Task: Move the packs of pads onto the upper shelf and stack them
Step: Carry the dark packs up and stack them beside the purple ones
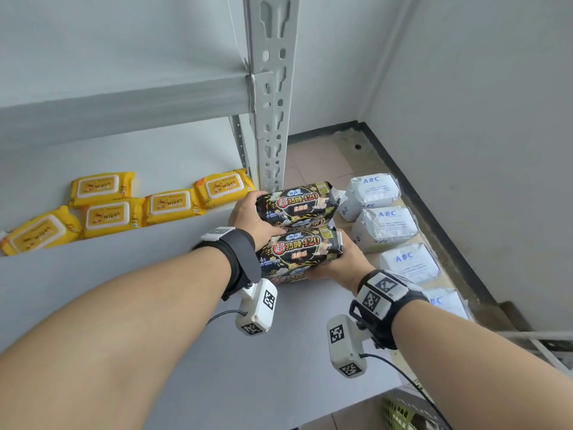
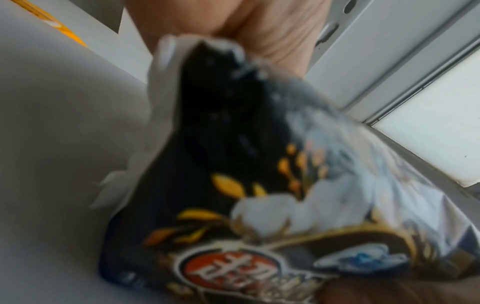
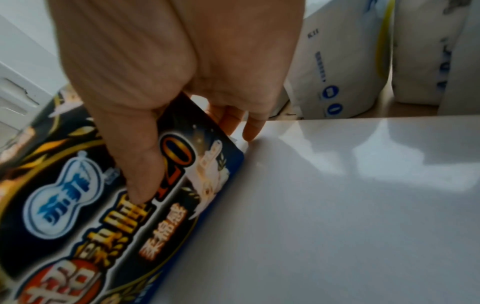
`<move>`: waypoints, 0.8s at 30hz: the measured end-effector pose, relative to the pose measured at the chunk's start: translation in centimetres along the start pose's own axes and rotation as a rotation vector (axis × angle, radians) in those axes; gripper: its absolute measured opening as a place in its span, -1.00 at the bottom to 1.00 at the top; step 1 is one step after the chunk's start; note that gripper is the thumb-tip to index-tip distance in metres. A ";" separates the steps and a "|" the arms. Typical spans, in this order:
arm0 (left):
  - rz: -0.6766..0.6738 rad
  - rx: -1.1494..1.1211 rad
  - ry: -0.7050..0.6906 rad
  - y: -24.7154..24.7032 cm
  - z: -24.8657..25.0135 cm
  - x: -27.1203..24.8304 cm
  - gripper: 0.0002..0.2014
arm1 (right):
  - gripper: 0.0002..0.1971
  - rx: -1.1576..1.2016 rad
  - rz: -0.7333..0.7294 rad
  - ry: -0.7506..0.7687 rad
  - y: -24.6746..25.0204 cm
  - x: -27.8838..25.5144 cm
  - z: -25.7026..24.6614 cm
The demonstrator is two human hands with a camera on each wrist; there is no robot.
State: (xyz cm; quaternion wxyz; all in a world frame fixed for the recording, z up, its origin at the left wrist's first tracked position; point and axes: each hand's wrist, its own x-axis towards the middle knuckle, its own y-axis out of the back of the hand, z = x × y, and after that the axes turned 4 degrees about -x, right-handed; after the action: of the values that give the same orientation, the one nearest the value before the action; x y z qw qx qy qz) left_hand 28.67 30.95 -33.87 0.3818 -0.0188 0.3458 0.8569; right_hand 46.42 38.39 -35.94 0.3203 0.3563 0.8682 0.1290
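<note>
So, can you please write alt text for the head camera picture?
Two hands, left hand and right hand, grip black pad packs on a white shelf. Yellow wipes packs lie behind at left; white ABC packs sit lower right.

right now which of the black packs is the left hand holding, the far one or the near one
The far black pack, by the shelf post. The left hand grips its left end; the right hand holds the near black pack, which lies closer to the person.
</note>
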 end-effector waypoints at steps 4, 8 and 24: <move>-0.015 -0.001 -0.007 0.1 -0.6 -0.3 -0.32 | -0.21 0.007 -0.073 -0.003 0.0 -0.4 -0.8; -0.030 0.000 0.034 1.4 -1.3 -1.2 -0.30 | -0.57 0.044 -0.158 0.004 0.0 -1.6 -1.5; 0.146 -0.294 0.330 19.2 -4.2 -12.0 -0.44 | -0.65 0.156 -0.480 -0.042 -1.0 -7.6 -15.7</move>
State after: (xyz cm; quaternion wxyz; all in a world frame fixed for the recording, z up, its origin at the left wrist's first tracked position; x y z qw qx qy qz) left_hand 23.39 11.73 -22.45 0.2502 -0.1889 0.2753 0.9088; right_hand 39.78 32.39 -20.91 0.3313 0.1662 0.9284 -0.0255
